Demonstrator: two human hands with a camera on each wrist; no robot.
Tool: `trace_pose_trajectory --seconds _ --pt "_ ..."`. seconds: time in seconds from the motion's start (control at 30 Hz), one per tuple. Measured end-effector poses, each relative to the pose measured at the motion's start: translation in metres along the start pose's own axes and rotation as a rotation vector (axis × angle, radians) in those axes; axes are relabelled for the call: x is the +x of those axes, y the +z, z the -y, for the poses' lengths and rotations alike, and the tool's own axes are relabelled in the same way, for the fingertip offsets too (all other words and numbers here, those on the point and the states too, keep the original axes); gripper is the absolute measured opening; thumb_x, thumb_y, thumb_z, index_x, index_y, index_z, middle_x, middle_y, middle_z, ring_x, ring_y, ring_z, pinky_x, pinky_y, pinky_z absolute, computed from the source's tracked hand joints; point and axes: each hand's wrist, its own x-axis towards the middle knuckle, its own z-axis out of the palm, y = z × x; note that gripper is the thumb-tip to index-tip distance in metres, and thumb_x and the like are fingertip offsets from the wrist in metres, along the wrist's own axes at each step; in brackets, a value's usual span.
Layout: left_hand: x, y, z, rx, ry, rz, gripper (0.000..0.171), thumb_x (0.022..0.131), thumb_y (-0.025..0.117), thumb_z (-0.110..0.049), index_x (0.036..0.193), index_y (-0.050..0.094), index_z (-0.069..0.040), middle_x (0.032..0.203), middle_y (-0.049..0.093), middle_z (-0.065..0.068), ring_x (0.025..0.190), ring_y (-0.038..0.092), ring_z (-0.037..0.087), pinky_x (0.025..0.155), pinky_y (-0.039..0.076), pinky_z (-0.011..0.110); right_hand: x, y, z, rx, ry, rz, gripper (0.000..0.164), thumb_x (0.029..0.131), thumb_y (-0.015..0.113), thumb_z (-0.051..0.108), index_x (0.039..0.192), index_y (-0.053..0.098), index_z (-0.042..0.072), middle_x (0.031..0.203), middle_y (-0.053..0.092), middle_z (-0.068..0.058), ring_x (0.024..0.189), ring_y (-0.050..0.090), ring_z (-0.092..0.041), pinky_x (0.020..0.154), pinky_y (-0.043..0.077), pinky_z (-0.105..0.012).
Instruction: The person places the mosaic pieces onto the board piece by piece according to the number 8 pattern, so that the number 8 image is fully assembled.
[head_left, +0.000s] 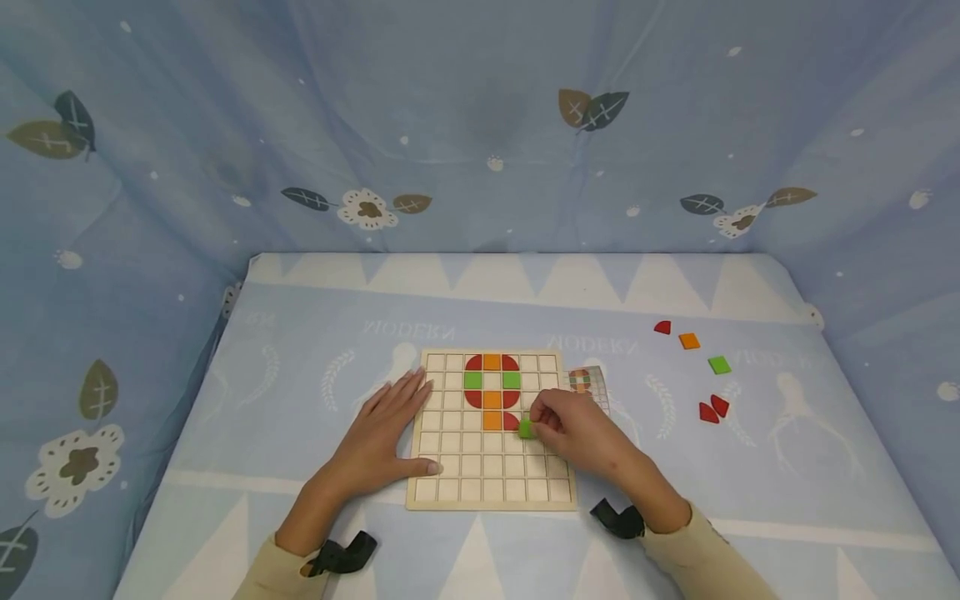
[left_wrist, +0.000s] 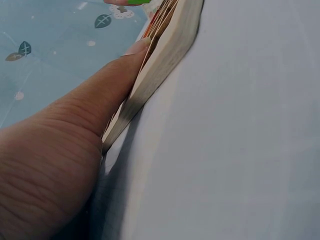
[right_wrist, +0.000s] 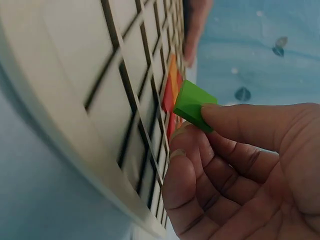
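Head view: gridded board point(head_left: 459, 490) flat on the tabletop point(head_left: 292, 433), the person seated or standing out of my sight beyond the forearms. Left hand point(head_left: 382, 432) lies along the board's left side, fingers straight, thumb over the lower left edge; its grip is relaxed, holding nothing. Right hand point(head_left: 576, 429) has its grip closed in a pinch on a green tile point(right_wrist: 192, 102), thumb on one face. Right wrist view shows this tile tilted beside the board's face; contact with the board I cannot tell. Seen from the head, it sits just right of the lowest red piece point(head_left: 511, 421). Set in the grid: orange squares down one column, flanked by red quarter pieces and two green squares, one bare cell between the greens. Printed card point(head_left: 597, 383) near the board's right edge, partly behind the right hand. Further right, loose: red, orange and green pieces point(head_left: 720, 365), then a red pair point(head_left: 709, 412).
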Motion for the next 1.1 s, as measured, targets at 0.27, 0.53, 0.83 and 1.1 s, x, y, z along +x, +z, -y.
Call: trace_pose_trajectory --seconds 0.27,0.53,0.83,1.1 --pt "0.000 0.001 0.002 0.004 0.004 -0.009 0.121 0.079 0.076 -0.075 0.169 0.021 -0.014 0.176 0.010 0.002 0.161 0.007 0.022 0.127 0.007 0.049 0.006 0.017 0.008 -0.009 0.033 0.067 0.014 0.095 0.077 0.012 0.089 0.066 0.017 0.072 0.056 0.010 0.067 0.052 -0.008 0.059 0.048 -0.025" --pt "0.000 0.001 0.002 0.002 0.005 -0.016 0.121 0.079 0.076 -0.075 0.168 0.022 -0.014 0.176 0.011 0.002 0.161 0.008 0.022 0.127 0.008 0.050 0.008 0.020 0.011 -0.079 0.023 0.079 0.014 0.096 0.076 0.011 0.089 0.066 0.017 0.074 0.055 0.010 0.068 0.052 -0.009 0.060 0.046 -0.025" --pt "0.000 0.001 0.001 0.002 0.003 -0.013 0.121 0.078 0.077 -0.074 0.168 0.023 -0.014 0.175 0.011 0.002 0.161 0.008 0.023 0.127 0.008 0.051 0.008 0.024 0.012 -0.104 0.022 0.060 0.010 0.095 0.076 0.007 0.092 0.069 0.013 0.078 0.056 0.010 0.071 0.052 -0.009 0.063 0.048 -0.026" --pt "0.000 0.001 0.001 -0.011 0.004 -0.014 0.121 0.079 0.077 -0.073 0.168 0.023 -0.013 0.175 0.011 0.003 0.161 0.008 0.024 0.127 0.008 0.051 0.003 0.021 0.008 -0.046 0.039 0.028 0.012 0.094 0.078 0.009 0.092 0.068 0.015 0.076 0.056 0.010 0.069 0.053 -0.009 0.060 0.049 -0.025"
